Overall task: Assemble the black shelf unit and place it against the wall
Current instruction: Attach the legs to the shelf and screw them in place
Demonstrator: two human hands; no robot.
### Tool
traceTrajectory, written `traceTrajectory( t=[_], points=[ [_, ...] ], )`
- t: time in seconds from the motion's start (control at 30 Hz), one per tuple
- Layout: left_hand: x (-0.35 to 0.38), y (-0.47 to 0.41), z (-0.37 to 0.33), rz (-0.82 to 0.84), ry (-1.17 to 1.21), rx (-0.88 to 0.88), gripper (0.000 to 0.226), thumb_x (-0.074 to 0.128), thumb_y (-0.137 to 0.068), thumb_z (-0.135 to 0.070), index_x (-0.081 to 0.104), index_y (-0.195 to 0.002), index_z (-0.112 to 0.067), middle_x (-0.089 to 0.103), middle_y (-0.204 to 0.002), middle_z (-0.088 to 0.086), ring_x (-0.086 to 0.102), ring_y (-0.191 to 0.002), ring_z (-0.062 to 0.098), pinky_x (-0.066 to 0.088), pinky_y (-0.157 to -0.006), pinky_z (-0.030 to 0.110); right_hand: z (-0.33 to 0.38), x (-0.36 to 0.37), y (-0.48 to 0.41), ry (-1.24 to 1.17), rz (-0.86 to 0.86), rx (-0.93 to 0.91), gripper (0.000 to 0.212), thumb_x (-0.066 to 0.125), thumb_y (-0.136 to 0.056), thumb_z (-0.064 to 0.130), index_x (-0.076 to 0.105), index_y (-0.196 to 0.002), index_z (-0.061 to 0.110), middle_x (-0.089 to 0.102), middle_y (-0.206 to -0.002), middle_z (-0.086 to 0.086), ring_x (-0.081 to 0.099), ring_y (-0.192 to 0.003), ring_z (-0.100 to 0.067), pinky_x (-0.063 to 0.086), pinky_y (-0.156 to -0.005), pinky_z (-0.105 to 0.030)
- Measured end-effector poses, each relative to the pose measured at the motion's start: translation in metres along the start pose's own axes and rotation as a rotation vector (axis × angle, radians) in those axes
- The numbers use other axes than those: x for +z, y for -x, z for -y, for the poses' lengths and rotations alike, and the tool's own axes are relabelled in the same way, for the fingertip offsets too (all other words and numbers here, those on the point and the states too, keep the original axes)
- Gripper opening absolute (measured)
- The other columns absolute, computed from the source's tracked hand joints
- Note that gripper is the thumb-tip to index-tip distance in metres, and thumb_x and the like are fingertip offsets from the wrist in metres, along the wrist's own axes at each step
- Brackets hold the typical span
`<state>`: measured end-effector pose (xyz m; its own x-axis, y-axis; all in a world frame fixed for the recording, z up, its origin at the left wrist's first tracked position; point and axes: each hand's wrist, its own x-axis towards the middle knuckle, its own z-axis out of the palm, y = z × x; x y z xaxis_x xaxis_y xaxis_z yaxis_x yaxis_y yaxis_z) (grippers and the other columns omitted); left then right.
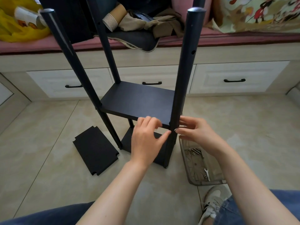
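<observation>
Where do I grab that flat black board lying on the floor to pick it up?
Take the loose board by its long left edge, coming from the open floor side. It lies flat on the tiles, and the shelf's post crowds its right edge. A corner notch probably lets fingertips slip under for a grip.

left forearm [113,189] bare, in from 6 o'clock, runs toward 1. left hand [146,140] back up, fingers bent at the knuckles, thumb straight out toward 2. right forearm [243,184] bare, in from 4, runs toward 10. right hand [200,132] fingers reach toward 9, index tip almost meets the left thumb tip. whether either hand grips anything: can't tell.
</observation>
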<state>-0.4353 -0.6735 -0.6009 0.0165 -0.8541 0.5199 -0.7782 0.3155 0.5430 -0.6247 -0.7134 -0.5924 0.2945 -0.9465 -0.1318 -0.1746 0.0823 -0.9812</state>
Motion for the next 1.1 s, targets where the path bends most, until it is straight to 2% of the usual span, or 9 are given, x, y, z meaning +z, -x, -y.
traceTrajectory(
  t=[0.1,0.17,0.33,0.57,0.7,0.77,0.83,0.93,1.1],
  points=[
    [0.005,-0.011,-0.011,0.116,0.002,0.068,0.054,0.087,-0.076,-0.035,0.065,-0.12,-0.014,0.064,-0.118,0.001,0.05,-0.12,0.02,0.044,-0.101,0.032,0.002,-0.001,0.0,-0.079,0.03,0.016,0.05,0.07,-0.088,0.002,0.073,-0.108,0.047,0.074,-0.114,0.01,0.07,-0.106,-0.011,0.059,-0.087,-0.03],
    [0.006,-0.017,-0.014,0.162,0.014,0.071,0.06,0.089,-0.074,-0.033,0.063,-0.124,-0.013,0.064,-0.123,0.002,0.048,-0.126,0.02,0.042,-0.107,0.038,0.003,-0.002,-0.001,-0.085,0.048,0.033,0.048,0.07,-0.087,0.0,0.074,-0.11,0.042,0.074,-0.113,0.008,0.07,-0.107,-0.013,0.058,-0.087,-0.032],
    [0.007,-0.028,-0.01,0.248,0.049,0.096,0.055,0.088,-0.074,-0.031,0.064,-0.119,-0.011,0.065,-0.119,0.002,0.049,-0.124,0.019,0.047,-0.104,0.042,0.006,-0.01,-0.001,-0.07,0.099,0.09,0.045,0.071,-0.088,0.004,0.067,-0.126,0.027,0.074,-0.114,0.005,0.069,-0.108,-0.012,0.057,-0.093,-0.039],
    [0.005,-0.036,-0.007,0.313,0.073,0.104,0.052,0.088,-0.076,-0.027,0.066,-0.118,-0.008,0.065,-0.119,0.006,0.05,-0.121,0.023,0.048,-0.102,0.048,0.004,-0.015,-0.003,-0.085,0.135,0.123,0.035,0.07,-0.091,0.014,0.07,-0.12,0.034,0.074,-0.113,0.004,0.069,-0.108,-0.014,0.057,-0.09,-0.044],
    [0.008,-0.035,-0.006,0.317,0.094,0.077,0.052,0.087,-0.077,-0.025,0.065,-0.121,-0.008,0.064,-0.119,0.004,0.047,-0.122,0.02,0.047,-0.102,0.049,-0.003,-0.002,-0.007,-0.173,-0.109,0.122,0.01,0.054,-0.1,0.035,0.058,-0.108,0.029,0.078,-0.096,0.0,0.074,-0.095,-0.014,0.051,-0.095,-0.051],
    [0.01,-0.033,-0.005,0.3,0.097,0.086,0.053,0.087,-0.076,-0.025,0.065,-0.121,-0.009,0.064,-0.119,0.003,0.047,-0.121,0.02,0.047,-0.102,0.049,-0.004,0.008,-0.011,-0.191,-0.226,0.169,0.026,0.054,-0.098,0.047,0.05,-0.113,0.026,0.078,-0.088,0.002,0.075,-0.085,-0.011,0.052,-0.096,-0.049],
    [0.011,-0.031,-0.004,0.275,0.107,0.107,0.054,0.087,-0.076,-0.025,0.064,-0.122,-0.011,0.065,-0.118,0.001,0.047,-0.122,0.018,0.046,-0.103,0.051,0.0,0.014,-0.014,-0.13,-0.235,0.196,0.044,0.056,-0.094,0.056,0.056,-0.119,0.02,0.078,-0.085,0.004,0.074,-0.083,-0.008,0.054,-0.093,-0.045],
    [0.014,-0.028,-0.002,0.241,0.109,0.124,0.055,0.086,-0.077,-0.023,0.062,-0.126,-0.015,0.063,-0.126,-0.002,0.044,-0.134,0.02,0.037,-0.113,0.054,0.007,0.014,-0.015,-0.057,-0.187,0.23,0.043,0.059,-0.09,0.058,0.071,-0.1,0.018,0.077,-0.086,0.005,0.073,-0.085,-0.008,0.055,-0.09,-0.044],
    [0.014,-0.02,0.0,0.23,0.083,0.151,0.046,0.073,-0.086,-0.033,0.062,-0.128,-0.017,0.064,-0.133,-0.005,0.039,-0.146,0.021,0.014,-0.126,0.049,0.011,0.013,-0.014,0.007,-0.15,0.231,0.035,0.06,-0.093,0.051,0.071,-0.092,0.018,0.077,-0.084,0.008,0.072,-0.078,-0.001,0.056,-0.085,-0.037]
  ],
)
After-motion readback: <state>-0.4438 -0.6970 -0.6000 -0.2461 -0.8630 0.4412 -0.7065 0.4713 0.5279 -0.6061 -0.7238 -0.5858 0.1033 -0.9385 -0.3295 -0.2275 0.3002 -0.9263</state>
